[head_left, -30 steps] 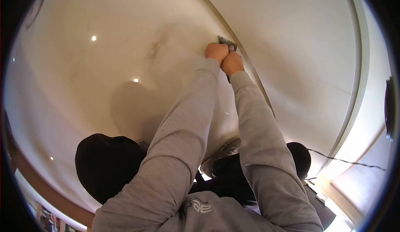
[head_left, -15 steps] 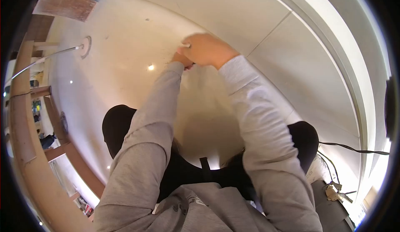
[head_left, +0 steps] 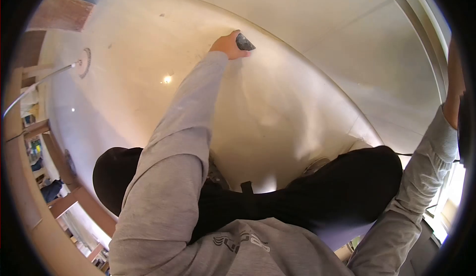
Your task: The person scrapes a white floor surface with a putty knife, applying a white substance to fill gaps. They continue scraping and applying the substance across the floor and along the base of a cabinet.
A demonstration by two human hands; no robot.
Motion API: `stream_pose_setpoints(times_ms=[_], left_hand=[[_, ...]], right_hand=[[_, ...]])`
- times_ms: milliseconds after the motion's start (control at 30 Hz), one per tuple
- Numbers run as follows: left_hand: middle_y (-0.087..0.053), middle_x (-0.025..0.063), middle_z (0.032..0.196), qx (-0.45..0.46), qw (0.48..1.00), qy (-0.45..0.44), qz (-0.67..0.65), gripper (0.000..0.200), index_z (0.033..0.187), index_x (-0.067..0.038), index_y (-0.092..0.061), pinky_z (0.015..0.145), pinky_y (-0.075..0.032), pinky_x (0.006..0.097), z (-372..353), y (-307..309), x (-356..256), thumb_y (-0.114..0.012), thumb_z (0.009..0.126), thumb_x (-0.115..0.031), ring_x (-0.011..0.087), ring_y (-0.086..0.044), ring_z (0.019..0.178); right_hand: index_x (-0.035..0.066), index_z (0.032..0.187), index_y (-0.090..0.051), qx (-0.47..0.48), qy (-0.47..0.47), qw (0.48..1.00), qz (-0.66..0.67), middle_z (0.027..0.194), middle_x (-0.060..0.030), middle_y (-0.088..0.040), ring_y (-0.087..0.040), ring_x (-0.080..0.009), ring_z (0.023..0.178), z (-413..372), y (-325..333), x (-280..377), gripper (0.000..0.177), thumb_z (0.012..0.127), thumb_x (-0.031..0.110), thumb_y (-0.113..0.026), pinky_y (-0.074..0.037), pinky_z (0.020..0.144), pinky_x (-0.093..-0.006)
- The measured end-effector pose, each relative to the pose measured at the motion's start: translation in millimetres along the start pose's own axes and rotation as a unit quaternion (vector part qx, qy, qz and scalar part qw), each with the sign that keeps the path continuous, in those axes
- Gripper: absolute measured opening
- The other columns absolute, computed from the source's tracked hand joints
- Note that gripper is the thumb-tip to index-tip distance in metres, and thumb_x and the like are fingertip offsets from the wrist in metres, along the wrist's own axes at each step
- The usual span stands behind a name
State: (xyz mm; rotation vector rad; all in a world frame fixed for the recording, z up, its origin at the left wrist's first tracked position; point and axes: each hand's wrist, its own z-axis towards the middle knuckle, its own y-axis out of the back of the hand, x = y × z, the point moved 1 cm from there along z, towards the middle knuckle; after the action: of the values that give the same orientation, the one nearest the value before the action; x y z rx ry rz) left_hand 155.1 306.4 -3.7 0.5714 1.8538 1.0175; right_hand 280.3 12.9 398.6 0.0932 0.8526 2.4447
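**Left hand alone on the tool, right hand gone out to the edge**

Half a second ago your two hands were bunched together over one spot on the floor. Now they are well apart, and the view has swung a little to the right.

At the far left stands a wooden frame. Past it, a round fitting is set into the glossy cream floor.

Your left hand is stretched out ahead at full arm's length, its fingers wrapped around a small dark tool. The tool is pressed to the floor just beside the seam that curves between the paler and the creamier surface. This is close to where both hands worked before.

Your knees, in black trousers, rest on the floor below that.

Your right hand has left the tool and now sits at the far right edge of the view. The frame cuts it off, so I cannot tell whether it is open or closed.
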Motion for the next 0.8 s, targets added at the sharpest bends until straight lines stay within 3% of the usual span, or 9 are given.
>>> stream_pose_setpoints(times_ms=[67,100,200,233,333,467,567,667,800], left_hand=[[-0.059,0.0197,0.132,0.085,0.996,-0.005,0.029,0.099,0.146,-0.006,-0.04,0.103,-0.044,0.0409,19,4,8,-0.078,0.069,-0.055,0.0338,-0.054,0.126],[-0.06,0.0165,0.131,0.073,0.995,0.004,0.062,0.091,0.146,-0.014,-0.044,0.101,-0.046,0.0417,23,7,6,-0.073,0.073,-0.059,0.0333,-0.057,0.121],[-0.062,0.0132,0.129,0.072,0.996,0.042,0.036,0.076,0.144,-0.02,-0.047,0.1,-0.046,0.0421,29,22,-3,-0.066,0.081,-0.059,0.0328,-0.058,0.12],[-0.062,0.0132,0.129,0.075,0.996,0.048,0.028,0.076,0.144,-0.02,-0.047,0.1,-0.046,0.0421,28,21,3,-0.066,0.081,-0.059,0.0328,-0.058,0.12],[-0.065,0.0133,0.123,0.072,0.996,-0.02,0.056,0.053,0.143,-0.025,-0.049,0.095,-0.049,0.0437,29,18,7,-0.055,0.094,-0.046,0.034,-0.06,0.112],[-0.066,0.0142,0.119,0.128,0.976,-0.107,0.142,0.051,0.143,-0.027,-0.049,0.093,-0.05,0.0438,46,29,-2,-0.054,0.095,-0.045,0.0333,-0.062,0.109],[-0.066,0.015,0.119,0.179,0.957,-0.121,0.195,0.051,0.142,-0.026,-0.05,0.093,-0.05,0.043,56,40,-6,-0.056,0.094,-0.045,0.0326,-0.063,0.107],[-0.065,0.0148,0.122,0.192,0.95,-0.195,0.15,0.051,0.139,-0.024,-0.053,0.095,-0.049,0.0405,75,30,0,-0.061,0.093,-0.043,0.0318,-0.063,0.108],[-0.064,0.0134,0.126,0.206,0.953,-0.19,0.117,0.05,0.136,-0.021,-0.056,0.097,-0.048,0.0379,89,18,-10,-0.064,0.091,-0.042,0.0315,-0.061,0.113]], right_hand=[[0.003,0.125,-0.057,0.005,0.001,0.999,-0.039,0.102,-0.015,-0.062,-0.059,-0.0232,0.092,-2,-12,-48,0.043,0.096,0.034,-0.053,-0.047,0.08,-0.0387],[0.005,0.129,-0.055,0.031,-0.019,0.998,-0.044,0.11,-0.0144,-0.06,-0.056,-0.0229,0.101,0,-25,-90,0.044,0.097,0.036,-0.05,-0.045,0.087,-0.0381],[0.013,0.14,-0.05,0.115,-0.087,0.989,-0.043,0.132,-0.0125,-0.055,-0.048,-0.0222,0.127,-9,-46,-188,0.049,0.101,0.042,-0.042,-0.036,0.106,-0.0364],[0.015,0.144,-0.048,0.135,-0.092,0.986,-0.043,0.14,-0.0119,-0.053,-0.045,-0.0219,0.135,-15,-44,-194,0.051,0.102,0.044,-0.04,-0.033,0.113,-0.0358],[0.017,0.151,-0.036,0.215,-0.081,0.972,-0.043,0.149,-0.0085,-0.044,-0.035,-0.0189,0.142,-27,-25,-152,0.055,0.104,0.045,-0.034,-0.024,0.119,-0.038],[0.016,0.148,-0.038,0.194,-0.084,0.975,-0.068,0.145,-0.0091,-0.045,-0.037,-0.0194,0.138,-27,-19,-145,0.054,0.103,0.046,-0.035,-0.025,0.116,-0.0384],[0.014,0.145,-0.04,0.16,-0.051,0.982,-0.086,0.141,-0.0097,-0.045,-0.038,-0.02,0.133,-19,-17,-115,0.054,0.103,0.046,-0.037,-0.027,0.113,-0.0387],[0.013,0.142,-0.042,0.136,-0.041,0.984,-0.108,0.136,-0.0103,-0.046,-0.039,-0.0206,0.129,-19,-21,-85,0.053,0.102,0.047,-0.038,-0.028,0.11,-0.039],[0.011,0.139,-0.044,0.111,-0.045,0.985,-0.126,0.131,-0.0111,-0.048,-0.041,-0.0213,0.124,-9,-29,-77,0.053,0.101,0.047,-0.039,-0.029,0.106,-0.0395]])
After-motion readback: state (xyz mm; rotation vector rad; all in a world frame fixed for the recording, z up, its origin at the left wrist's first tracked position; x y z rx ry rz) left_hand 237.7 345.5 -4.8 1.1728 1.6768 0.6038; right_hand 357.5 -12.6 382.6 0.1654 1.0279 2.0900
